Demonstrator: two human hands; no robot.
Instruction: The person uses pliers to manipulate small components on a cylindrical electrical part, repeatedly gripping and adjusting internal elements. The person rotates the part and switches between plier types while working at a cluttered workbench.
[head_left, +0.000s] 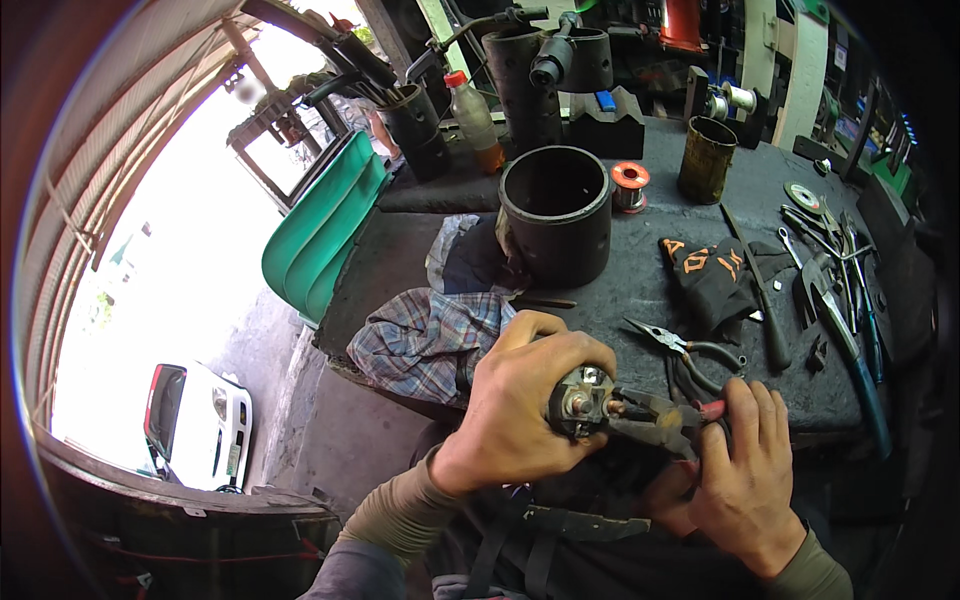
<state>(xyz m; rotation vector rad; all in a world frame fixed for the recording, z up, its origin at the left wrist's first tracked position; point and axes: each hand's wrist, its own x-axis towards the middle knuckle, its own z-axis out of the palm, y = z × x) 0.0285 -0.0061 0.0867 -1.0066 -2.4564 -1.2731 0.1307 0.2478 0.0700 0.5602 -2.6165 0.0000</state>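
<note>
My left hand [515, 405] is wrapped around a short round dark part with copper terminal studs on its face, which looks like a starter solenoid [580, 404]. Its studded end points toward my right. The fingers of my right hand [745, 470] are closed round the red handles of a pair of pliers [655, 418]. The dark jaws of these pliers reach the edge of the solenoid beside a copper stud; whether they grip it I cannot tell. Just beyond them, long-nose pliers [665, 338] lie on the black-topped bench [620, 265].
A plaid cloth [425, 340] lies at the bench's left edge, near a thick black cylinder [556, 240]. Behind stand a solder spool [630, 187], a stained can [706, 162] and a bottle [474, 122]. Several hand tools [840, 290] crowd the right side, beside a black cloth [708, 285].
</note>
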